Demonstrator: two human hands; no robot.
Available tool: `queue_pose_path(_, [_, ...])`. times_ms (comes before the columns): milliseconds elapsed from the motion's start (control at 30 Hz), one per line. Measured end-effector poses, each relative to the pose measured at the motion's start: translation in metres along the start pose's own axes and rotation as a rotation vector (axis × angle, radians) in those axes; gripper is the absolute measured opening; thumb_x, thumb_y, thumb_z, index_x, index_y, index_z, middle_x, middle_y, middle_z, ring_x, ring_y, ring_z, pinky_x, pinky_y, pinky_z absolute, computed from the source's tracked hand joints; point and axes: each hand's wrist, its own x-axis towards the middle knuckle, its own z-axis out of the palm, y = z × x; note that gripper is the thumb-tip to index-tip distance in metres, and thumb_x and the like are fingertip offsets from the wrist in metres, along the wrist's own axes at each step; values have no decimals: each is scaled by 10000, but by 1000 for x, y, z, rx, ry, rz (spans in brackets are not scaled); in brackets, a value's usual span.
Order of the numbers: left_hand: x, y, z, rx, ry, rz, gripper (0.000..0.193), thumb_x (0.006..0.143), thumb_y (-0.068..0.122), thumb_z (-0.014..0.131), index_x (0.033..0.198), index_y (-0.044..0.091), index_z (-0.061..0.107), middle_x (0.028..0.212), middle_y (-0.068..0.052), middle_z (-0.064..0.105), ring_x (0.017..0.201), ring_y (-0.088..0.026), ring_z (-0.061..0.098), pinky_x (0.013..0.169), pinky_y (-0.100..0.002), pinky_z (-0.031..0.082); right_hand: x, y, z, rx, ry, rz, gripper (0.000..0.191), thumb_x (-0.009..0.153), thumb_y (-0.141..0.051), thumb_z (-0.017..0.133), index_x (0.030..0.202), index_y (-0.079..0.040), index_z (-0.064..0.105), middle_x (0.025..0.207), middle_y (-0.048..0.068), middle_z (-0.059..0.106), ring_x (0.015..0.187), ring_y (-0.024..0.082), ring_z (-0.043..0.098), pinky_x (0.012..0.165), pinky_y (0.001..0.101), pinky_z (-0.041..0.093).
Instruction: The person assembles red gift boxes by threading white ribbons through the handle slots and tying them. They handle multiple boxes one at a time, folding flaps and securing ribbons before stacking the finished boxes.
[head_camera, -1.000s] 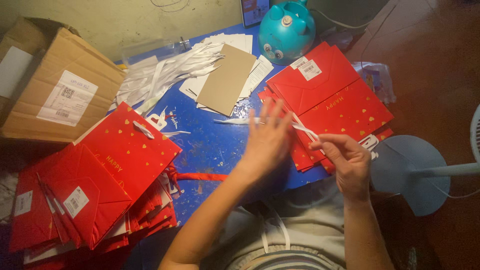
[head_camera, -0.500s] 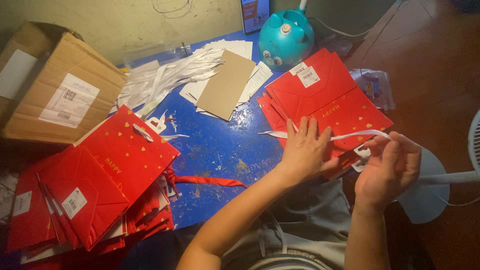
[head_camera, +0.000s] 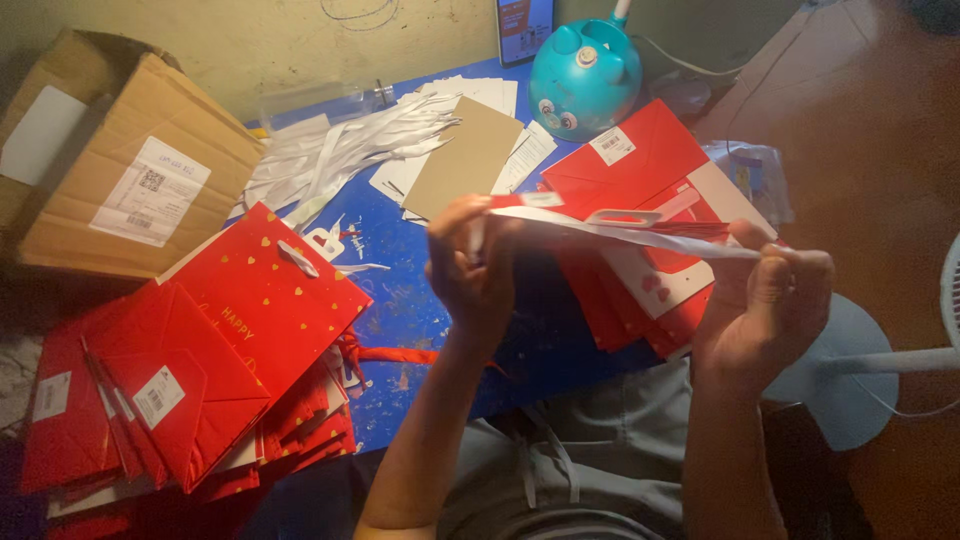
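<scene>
My left hand (head_camera: 475, 265) and my right hand (head_camera: 765, 300) hold a flat red paper gift bag (head_camera: 640, 215) raised edge-on above the blue table (head_camera: 410, 310). Its white ribbon handle (head_camera: 640, 238) stretches between the two hands. Under the raised bag lies a stack of flat red gift bags (head_camera: 640, 165) with white labels. On the left sits another pile of red gift bags (head_camera: 230, 340) with gold hearts, the top one fitted with a white ribbon handle.
A bundle of white ribbons (head_camera: 340, 150) and a brown card sheet (head_camera: 465, 160) lie at the table's back. A cardboard box (head_camera: 110, 170) stands at the far left. A teal round toy-like device (head_camera: 585, 70) sits at the back. A pale blue fan base (head_camera: 850, 380) is at right.
Both hands have lifted a red bag off the right stack and turned it edge-on. The ribbon now runs taut between them, and the hands have moved apart.
</scene>
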Motion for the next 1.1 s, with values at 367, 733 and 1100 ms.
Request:
queue_pose_path(367, [92,30,-26,629,-322,477,241,1073,229,741,1300,179,679,987,6,691,908,-209,592,942,-396,418,32,17,-37,254,188,55,164,1171,-214,680,1221,-71,617,1287,117,724,1049,130,692,879,280,532])
queue_pose_path(733, [-5,-65,22,765,-743,-111,840,828,430,807,1504,121,415,1494,-213,436,1425,-423,342,1103,-676,249,31,0,-40,-96,217,-80,192,1159,-234,685,1120,-93,561,977,16,530,911,122,556,827,293,486])
queue_pose_path(1100, [-32,-62,10,981,-871,-210,945,737,360,775,1503,14,343,1486,-306,348,1408,-492,271,1005,-751,289,24,26,23,21,-69,90,102,1152,-57,691,1106,-47,601,1053,113,683,928,189,684,913,376,591])
